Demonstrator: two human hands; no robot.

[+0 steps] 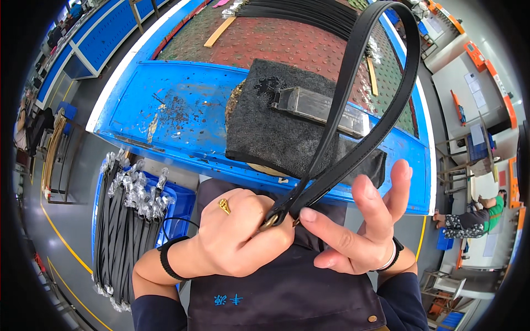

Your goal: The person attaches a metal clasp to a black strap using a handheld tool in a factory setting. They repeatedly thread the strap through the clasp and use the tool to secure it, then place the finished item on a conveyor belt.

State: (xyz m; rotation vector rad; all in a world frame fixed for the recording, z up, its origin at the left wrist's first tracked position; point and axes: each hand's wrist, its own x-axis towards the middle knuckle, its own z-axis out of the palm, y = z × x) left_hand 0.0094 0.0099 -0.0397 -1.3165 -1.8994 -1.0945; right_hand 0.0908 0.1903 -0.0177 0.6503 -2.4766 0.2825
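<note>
Down in the lower middle of my view, both hands meet just above the dark apron (287, 292), and that is where most of the detail gets lost to me. The left hand (234, 234) is closed into a fist around the gathered ends of a black strap (353, 77), and its fingers cover whatever joins those ends; I can only make out a small brass-coloured fitting (269, 222) peeking out beside the thumb. A gold ring (224, 206) sits on one finger. The right hand (359, 229) is loosely spread, thumb tip pressed against the strap right next to the left fist, the other fingers raised and apart, holding nothing that I can see.

The strap rises from the hands as a long loop, crossing over a black felt pad (259, 124) and a clear rectangular block (317, 107) lying on it, and the loop's top nearly reaches the upper edge of the picture. The pad rests on a blue workbench (165, 116), whose near edge runs just beyond the knuckles. To my left, a blue crate (179, 207) holds a bundle of black straps with wrapped metal ends (124, 220), partly cut off by my forearm. Bare grey floor lies farther left.
</note>
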